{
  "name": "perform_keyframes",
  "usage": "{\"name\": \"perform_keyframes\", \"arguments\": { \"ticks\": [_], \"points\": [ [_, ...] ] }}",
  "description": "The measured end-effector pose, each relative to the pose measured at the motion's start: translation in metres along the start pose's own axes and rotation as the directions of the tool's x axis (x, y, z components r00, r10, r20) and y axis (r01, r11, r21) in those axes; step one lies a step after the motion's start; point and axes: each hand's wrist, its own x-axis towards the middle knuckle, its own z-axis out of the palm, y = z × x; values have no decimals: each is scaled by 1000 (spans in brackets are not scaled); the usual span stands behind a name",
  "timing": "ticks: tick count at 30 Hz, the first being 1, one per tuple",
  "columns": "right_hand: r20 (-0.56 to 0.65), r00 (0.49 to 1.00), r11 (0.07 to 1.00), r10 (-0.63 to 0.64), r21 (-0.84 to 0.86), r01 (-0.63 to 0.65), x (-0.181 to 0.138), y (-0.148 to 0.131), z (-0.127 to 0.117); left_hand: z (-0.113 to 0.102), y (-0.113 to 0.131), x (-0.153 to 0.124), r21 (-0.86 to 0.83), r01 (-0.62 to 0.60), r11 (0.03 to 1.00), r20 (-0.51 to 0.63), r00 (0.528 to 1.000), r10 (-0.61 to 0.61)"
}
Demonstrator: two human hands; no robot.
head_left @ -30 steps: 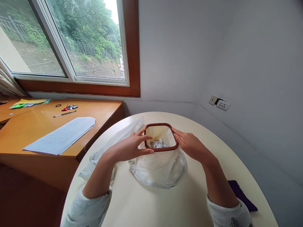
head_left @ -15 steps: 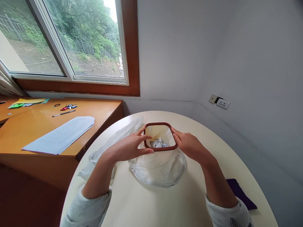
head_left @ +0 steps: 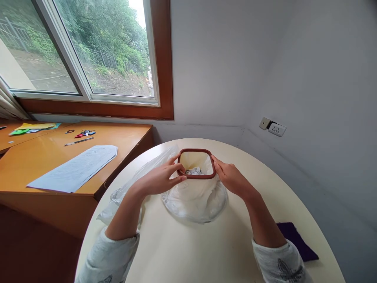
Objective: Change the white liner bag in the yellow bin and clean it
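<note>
A small trash can with a brown rounded-square rim [head_left: 202,177] stands at the middle of the round table. A thin clear plastic bag [head_left: 196,206] lines it and drapes down outside, spreading around its base. Crumpled white paper [head_left: 194,171] lies inside. My left hand [head_left: 159,179] grips the rim at its left side, fingers bent over into the opening and the thumb at the front edge. My right hand [head_left: 232,180] is closed against the rim's right side, with its fingers pressed along the outside. Left of the can, partly behind my left forearm, lies another clear plastic bag [head_left: 144,171].
The white round table [head_left: 188,251] carries a dark purple cloth [head_left: 299,241] at the right. On the wooden desk [head_left: 129,137] at left are papers [head_left: 75,169], a pen [head_left: 79,141], keys [head_left: 85,134] and coloured sheets [head_left: 35,126]. A wall socket [head_left: 277,129] is at right.
The trash can has shifted a little away from me and slightly left, both hands moving with it. My left fingers have curled further over the rim.
</note>
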Motion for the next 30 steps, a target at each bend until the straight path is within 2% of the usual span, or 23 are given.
{"name": "perform_keyframes", "arguments": {
  "ticks": [5,12,18,21,25,30],
  "points": [
    [45,999,1000,30,3,-30,2,8,-3,8,-9,9,117,7,993,-198,980,16],
    [36,993,992,112,-65,-109,-1,12,-13,22,-12,21,171,70,983,-304,952,-15],
    [21,995,993,94,-70,-93,-7,8,-20,35,-21,33,142,194,971,-453,885,-110],
    [19,997,994,72,-78,-70,-9,7,-23,40,-26,37,94,235,967,-488,858,-161],
    [21,998,994,64,-94,-62,-12,4,-27,42,-28,39,80,239,968,-517,840,-165],
    [15,998,991,53,-124,-51,-19,0,-31,44,-27,38,71,231,970,-526,835,-160]
  ]
}}
